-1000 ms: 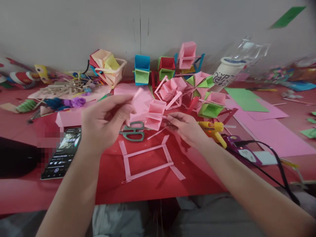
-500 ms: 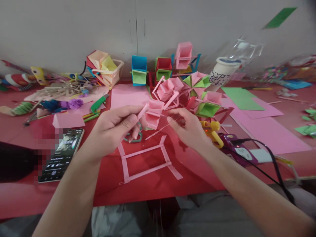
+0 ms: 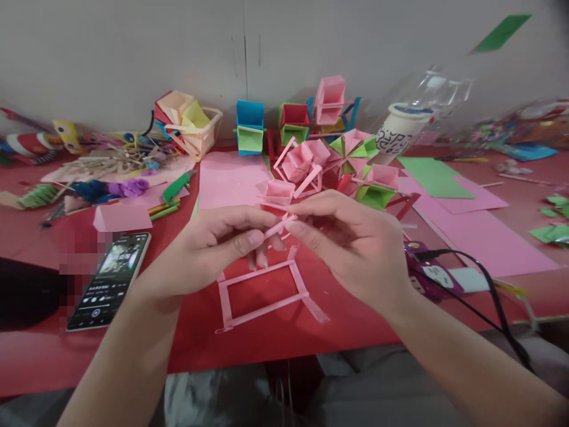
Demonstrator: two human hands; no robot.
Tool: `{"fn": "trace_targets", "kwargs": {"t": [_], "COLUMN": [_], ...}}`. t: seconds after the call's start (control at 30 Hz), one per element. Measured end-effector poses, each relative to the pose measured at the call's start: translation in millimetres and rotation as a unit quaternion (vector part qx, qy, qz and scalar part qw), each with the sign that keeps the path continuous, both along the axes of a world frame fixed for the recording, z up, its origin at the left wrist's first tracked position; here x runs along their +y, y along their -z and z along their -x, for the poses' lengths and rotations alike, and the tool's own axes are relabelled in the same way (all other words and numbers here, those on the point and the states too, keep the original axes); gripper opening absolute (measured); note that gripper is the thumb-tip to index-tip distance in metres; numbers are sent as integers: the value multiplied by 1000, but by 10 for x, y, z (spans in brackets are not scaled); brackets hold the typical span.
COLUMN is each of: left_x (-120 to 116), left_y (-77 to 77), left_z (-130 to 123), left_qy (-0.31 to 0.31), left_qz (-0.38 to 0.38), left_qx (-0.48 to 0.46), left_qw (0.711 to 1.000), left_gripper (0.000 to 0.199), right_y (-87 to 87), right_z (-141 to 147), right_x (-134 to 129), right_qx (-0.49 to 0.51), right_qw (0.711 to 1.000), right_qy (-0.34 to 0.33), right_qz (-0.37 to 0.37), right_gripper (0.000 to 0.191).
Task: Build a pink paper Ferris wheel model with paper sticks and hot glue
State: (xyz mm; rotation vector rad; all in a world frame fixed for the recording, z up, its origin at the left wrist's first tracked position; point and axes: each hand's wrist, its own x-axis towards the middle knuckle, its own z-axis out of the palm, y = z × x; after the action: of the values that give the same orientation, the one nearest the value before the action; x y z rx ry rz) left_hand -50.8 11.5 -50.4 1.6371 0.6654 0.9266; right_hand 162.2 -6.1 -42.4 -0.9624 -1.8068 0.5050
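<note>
Between thumb and fingers, my left hand (image 3: 213, 246) grips a narrow folded pink paper strip (image 3: 277, 227). The fingertips of my right hand (image 3: 360, 243) pinch the strip's upper right end, so the two hands nearly meet. Below them a pink paper-strip frame (image 3: 269, 309) lies flat on the red table, its upper edge partly behind my fingers. Just beyond my fingertips stands a small pink paper box (image 3: 279, 191), its lower part hidden.
Folded paper models, among them a blue and green one (image 3: 250, 127), line the back near a paper cup (image 3: 402, 130). Left lie a phone (image 3: 111, 279) and a green cutter (image 3: 178, 185). Right are a purple power strip (image 3: 422, 270) with cables and pink sheets (image 3: 493, 234).
My right hand has moved left and closed on the strip's end, now hiding the yellow glue gun. My left hand has lowered slightly and tilted the strip flatter.
</note>
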Motion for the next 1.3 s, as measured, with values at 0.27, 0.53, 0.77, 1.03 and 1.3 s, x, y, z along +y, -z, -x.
{"fn": "trace_targets", "kwargs": {"t": [0.27, 0.53, 0.77, 1.03, 1.3], "left_x": [23, -8, -40, 12, 47], "left_y": [43, 27, 5, 62, 102], "left_z": [-10, -47, -11, -105, -91], "left_qy": [3, -46, -43, -45, -131], "left_qz": [-6, 1, 12, -3, -58], "left_qx": [-36, -20, 38, 45, 56], "left_qw": [999, 999, 998, 998, 988], "left_gripper": [19, 17, 22, 17, 22], "right_y": [-42, -54, 7, 105, -128], "right_z": [30, -2, -61, -74, -135], "right_x": [-37, 25, 96, 178, 93], "right_qx": [68, 92, 152, 217, 167], "right_qw": [995, 988, 976, 950, 984], "right_qy": [-18, 10, 25, -58, -18], "right_qz": [70, 120, 156, 217, 56], "right_gripper": [5, 4, 9, 16, 17]}}
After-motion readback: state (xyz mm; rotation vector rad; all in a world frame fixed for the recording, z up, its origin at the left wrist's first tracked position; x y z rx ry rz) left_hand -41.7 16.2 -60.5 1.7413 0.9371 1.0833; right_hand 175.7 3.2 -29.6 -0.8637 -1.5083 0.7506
